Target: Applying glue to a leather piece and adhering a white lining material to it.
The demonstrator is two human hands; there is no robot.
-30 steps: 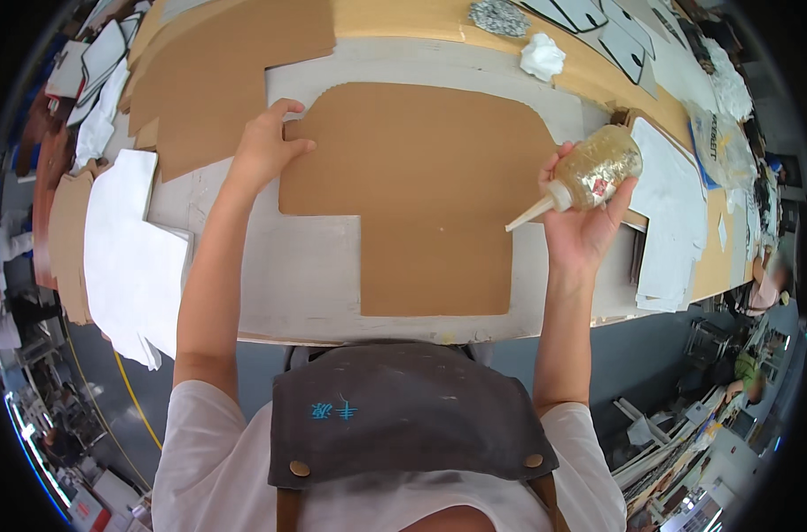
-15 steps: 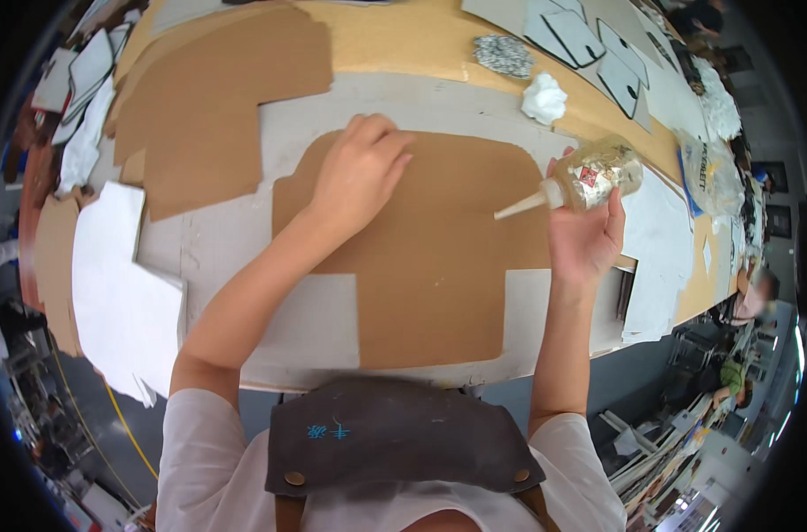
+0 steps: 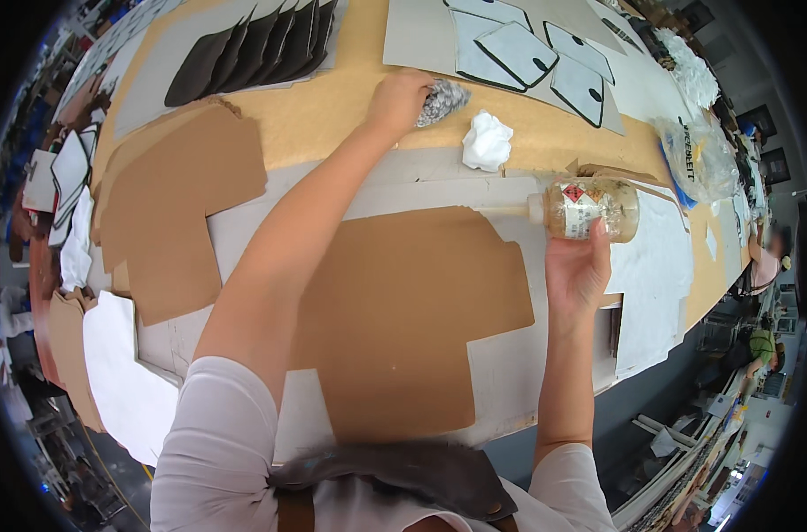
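My left hand (image 3: 402, 105) reaches to the far side of the table. Its fingers are closed on one side of a grey speckled rag (image 3: 442, 102); the fingertips are partly hidden. A crumpled white wad (image 3: 488, 142) lies just to the right, apart from the hand. In my right hand (image 3: 574, 270) is a see-through squeeze bottle (image 3: 616, 211), tipped on its side, its thin nozzle pointing left. The bottle has yellowish smears and a label. Between my arms a brown cut-out sheet (image 3: 403, 301) lies flat on a grey board (image 3: 497, 381), partly covered by my left forearm.
More brown sheets (image 3: 168, 204) are stacked at the left, with white sheets (image 3: 115, 363) nearer me. Dark curved pieces (image 3: 253, 53) stand in a row at the far left. White black-edged panels (image 3: 514, 58), a plastic bag (image 3: 701, 160) and white sheets (image 3: 647, 293) occupy the right side.
My left hand has moved from above the brown sheet to the grey rag and closed on it. The bottle has tilted level in my right hand. My view has shifted.
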